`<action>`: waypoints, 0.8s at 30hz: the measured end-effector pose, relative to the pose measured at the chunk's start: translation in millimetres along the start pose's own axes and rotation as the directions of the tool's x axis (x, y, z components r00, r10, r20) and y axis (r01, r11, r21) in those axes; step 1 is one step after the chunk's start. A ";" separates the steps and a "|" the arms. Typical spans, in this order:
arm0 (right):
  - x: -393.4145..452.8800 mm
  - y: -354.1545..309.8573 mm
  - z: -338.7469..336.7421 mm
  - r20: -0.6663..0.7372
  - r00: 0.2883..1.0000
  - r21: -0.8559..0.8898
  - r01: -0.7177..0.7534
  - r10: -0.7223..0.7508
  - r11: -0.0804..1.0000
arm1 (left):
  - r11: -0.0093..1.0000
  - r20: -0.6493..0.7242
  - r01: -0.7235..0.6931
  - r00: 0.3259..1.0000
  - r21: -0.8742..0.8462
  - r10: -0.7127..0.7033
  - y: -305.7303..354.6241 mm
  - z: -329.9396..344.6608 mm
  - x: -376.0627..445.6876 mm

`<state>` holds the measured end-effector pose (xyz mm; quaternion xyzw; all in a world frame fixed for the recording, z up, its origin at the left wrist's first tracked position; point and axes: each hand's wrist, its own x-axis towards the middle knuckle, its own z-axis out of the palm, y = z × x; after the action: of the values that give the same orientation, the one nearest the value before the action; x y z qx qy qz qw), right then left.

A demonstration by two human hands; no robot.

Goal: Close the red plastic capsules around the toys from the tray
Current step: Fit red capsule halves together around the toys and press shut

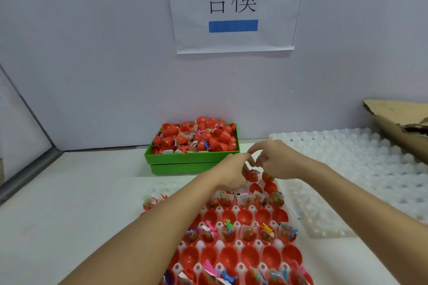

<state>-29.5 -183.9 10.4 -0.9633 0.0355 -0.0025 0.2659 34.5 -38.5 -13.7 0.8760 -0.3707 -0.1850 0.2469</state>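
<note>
I see open red plastic capsule halves [249, 216] seated cup-up in the white dimpled tray [240, 268], alternate rows holding small bagged colourful toys [247, 233].

Bright, even overhead light, soft shadows, slight blur, wide-angle bending at edges.

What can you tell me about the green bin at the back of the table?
The green bin is a shallow rectangular box that looks like plastic. It sits on a second green bin of the same kind, near the wall, beyond the hands, which do not touch it. It is heaped above its rim with red capsules, some closed and some open halves, mixed with small coloured toys and clear packets.
</note>
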 end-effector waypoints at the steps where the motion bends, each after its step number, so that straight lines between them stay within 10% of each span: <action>1: 0.8 2.3 1.3 -0.010 1.000 0.008 -0.004 0.004 1.000 | 1.000 -0.001 -0.002 1.000 -0.010 0.002 -1.5 -0.5 -0.5; 24: -34.2 -7.1 22.9 -0.470 0.882 0.232 0.100 0.022 0.967 | 0.985 -0.315 -0.080 0.949 -0.155 0.027 -4.1 -20.7 -48.5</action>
<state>-62.6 -163.8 -5.1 -0.8933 0.0787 -0.2451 0.3684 15.4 5.9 7.5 0.8603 -0.3341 -0.0677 0.3791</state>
